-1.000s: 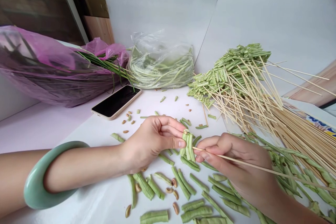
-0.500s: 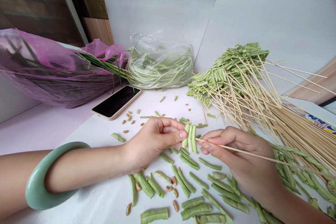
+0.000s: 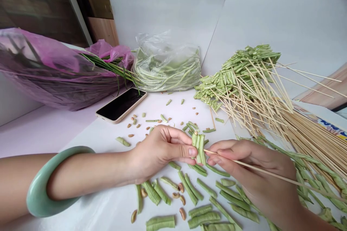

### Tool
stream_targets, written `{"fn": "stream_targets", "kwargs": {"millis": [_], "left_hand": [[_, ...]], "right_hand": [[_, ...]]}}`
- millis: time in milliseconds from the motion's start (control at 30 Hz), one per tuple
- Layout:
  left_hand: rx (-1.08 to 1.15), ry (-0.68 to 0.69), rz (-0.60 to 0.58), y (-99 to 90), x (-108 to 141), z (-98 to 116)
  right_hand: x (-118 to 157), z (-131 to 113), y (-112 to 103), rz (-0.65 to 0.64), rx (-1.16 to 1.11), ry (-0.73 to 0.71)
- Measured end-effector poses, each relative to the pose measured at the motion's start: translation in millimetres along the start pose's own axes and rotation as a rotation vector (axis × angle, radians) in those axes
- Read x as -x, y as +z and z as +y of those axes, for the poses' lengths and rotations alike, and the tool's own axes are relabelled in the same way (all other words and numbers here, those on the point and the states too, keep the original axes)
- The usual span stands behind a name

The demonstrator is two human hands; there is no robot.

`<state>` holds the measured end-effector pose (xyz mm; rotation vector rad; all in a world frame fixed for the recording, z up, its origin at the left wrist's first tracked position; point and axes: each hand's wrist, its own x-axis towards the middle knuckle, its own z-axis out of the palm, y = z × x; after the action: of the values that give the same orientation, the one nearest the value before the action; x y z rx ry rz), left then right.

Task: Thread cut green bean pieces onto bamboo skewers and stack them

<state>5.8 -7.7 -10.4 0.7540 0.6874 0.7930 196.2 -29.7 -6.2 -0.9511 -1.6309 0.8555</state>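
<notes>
Pinched between the thumb and fingers of my left hand (image 3: 169, 148) are several short green bean pieces (image 3: 201, 148), lined up side by side. My right hand (image 3: 252, 169) grips a thin bamboo skewer (image 3: 260, 168) near its front end. That end meets the right side of the bean pieces; how deep it runs inside them is hidden. Below both hands, cut bean pieces (image 3: 204, 218) and brown bean seeds (image 3: 182, 213) lie scattered on the white surface. A green bangle (image 3: 40, 187) is round my left forearm.
Finished bean skewers (image 3: 244, 68) are piled at the back right, beside a bundle of bare skewers (image 3: 314, 133). A clear bag of long beans (image 3: 168, 68), a phone (image 3: 121, 104) and a purple bag of greens (image 3: 62, 75) stand behind. Whole beans (image 3: 317, 177) lie at right.
Both hands have shifted slightly down and to the right in view, with the bean pieces and skewer still held together. The bean pieces are turned a little.
</notes>
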Motion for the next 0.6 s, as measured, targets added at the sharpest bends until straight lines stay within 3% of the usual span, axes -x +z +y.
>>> {"fn": "stream_targets", "kwargs": {"millis": [400,600], "left_hand": [[-0.075,0.007,-0.034,2.5,0,1],[-0.098,0.157,0.046,-2.8,-5,6]], "right_hand": [[-1,4,1,-0.055,0.040,-0.020],[-16,6,-11,-0.052,-0.143,0.083]]}}
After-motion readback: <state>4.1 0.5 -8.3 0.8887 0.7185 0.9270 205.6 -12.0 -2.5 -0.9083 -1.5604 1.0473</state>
